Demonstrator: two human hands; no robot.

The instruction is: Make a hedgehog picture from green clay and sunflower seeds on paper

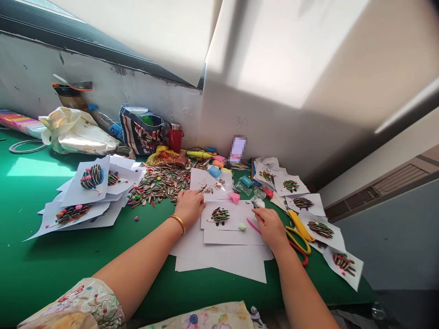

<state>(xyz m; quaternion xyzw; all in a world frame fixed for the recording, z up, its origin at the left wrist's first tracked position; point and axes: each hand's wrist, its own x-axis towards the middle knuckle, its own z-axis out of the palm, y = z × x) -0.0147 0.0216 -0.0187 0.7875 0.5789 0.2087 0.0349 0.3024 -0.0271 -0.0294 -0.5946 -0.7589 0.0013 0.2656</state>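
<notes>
My left hand [189, 206], with a gold bangle on the wrist, rests curled on the left edge of a white sheet [229, 217] bearing a sunflower-seed hedgehog figure [219, 215]. My right hand [269, 224] is closed in a pinch at the sheet's right edge, holding a thin pink tool [253, 225]. A small pale green clay ball [242, 226] lies on the sheet between the hands. More blank sheets [222, 256] lie stacked underneath.
A heap of sunflower seeds [160, 183] lies behind my left hand. Finished seed pictures sit stacked at left [92, 183] and spread along the right [322, 228]. Yellow and red scissors [299, 237] lie right of my hand. Bags [142, 132], a red flask [174, 137] and clay pieces line the wall.
</notes>
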